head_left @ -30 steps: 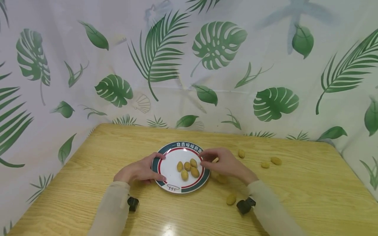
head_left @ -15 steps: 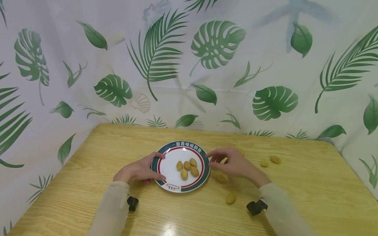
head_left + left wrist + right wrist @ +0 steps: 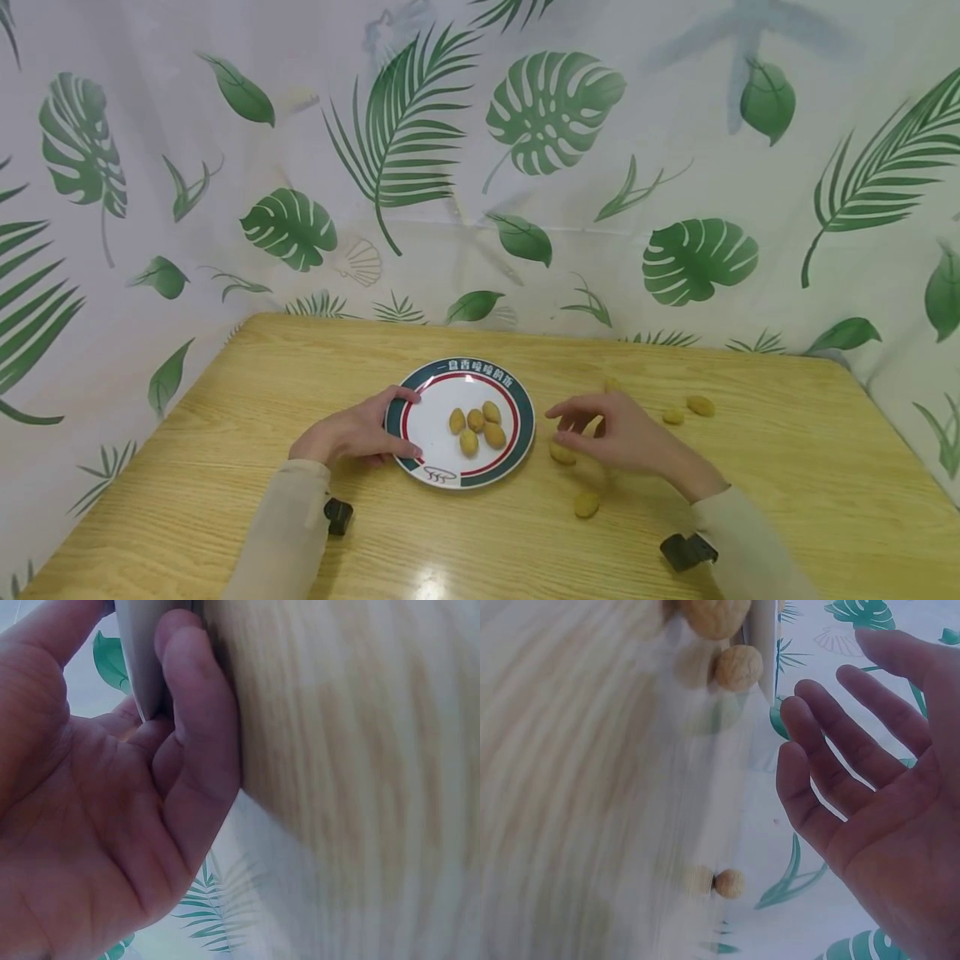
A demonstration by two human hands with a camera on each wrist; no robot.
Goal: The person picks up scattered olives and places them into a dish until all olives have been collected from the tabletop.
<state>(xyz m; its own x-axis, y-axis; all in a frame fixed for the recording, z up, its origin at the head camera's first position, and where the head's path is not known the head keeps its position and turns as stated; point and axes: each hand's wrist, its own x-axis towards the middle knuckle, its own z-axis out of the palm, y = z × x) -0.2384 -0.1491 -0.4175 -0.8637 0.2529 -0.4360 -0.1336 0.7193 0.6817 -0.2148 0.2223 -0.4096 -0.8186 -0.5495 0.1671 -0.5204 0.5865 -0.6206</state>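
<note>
My left hand (image 3: 356,433) grips the left rim of a round white plate (image 3: 427,425) with a dark green and red border. Its thumb lies over the rim; in the left wrist view, curled fingers reach under the plate edge (image 3: 141,656). Several wrinkled, tan, walnut-like nuts (image 3: 476,422) lie grouped on the plate. To the right of the plate, my right hand (image 3: 618,433) hovers with loosely bent fingers and nothing in them. Below its thumb is a loose nut (image 3: 562,453). The right wrist view shows the spread palm beside wrinkled nuts (image 3: 739,668).
More nuts lie on the wooden table (image 3: 465,542): a single nut (image 3: 587,504) nearer the front, a pair at the right including a longer nut (image 3: 701,406), and another nut (image 3: 611,385) partly behind the right hand. A leaf-print cloth (image 3: 450,275) hangs along the back.
My right hand has moved right, from over the plate's right rim to above the loose nut on the table. The left hand and the plate have stayed put.
</note>
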